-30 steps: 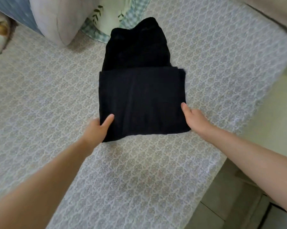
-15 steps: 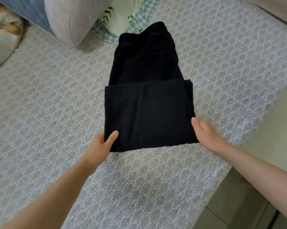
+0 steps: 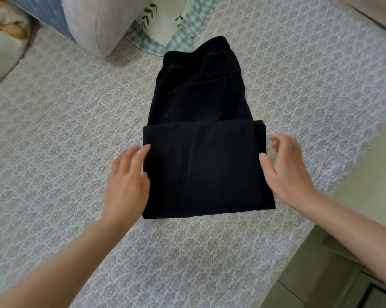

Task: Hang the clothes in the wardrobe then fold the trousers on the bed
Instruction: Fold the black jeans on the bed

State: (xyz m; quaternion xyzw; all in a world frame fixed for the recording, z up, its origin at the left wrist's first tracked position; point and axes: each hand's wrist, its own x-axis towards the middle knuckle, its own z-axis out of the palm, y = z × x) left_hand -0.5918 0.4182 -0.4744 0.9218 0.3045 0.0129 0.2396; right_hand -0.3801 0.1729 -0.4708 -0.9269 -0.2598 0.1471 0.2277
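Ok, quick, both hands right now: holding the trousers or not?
Left hand: open, at the black trousers left edge, gripping nothing.
Right hand: open, loosely curled, at their right edge.

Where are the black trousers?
In the head view, the black trousers lie folded mid-bed on the patterned sheet, between the left hand and right hand.

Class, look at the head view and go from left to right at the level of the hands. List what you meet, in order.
Left hand → trousers → right hand.
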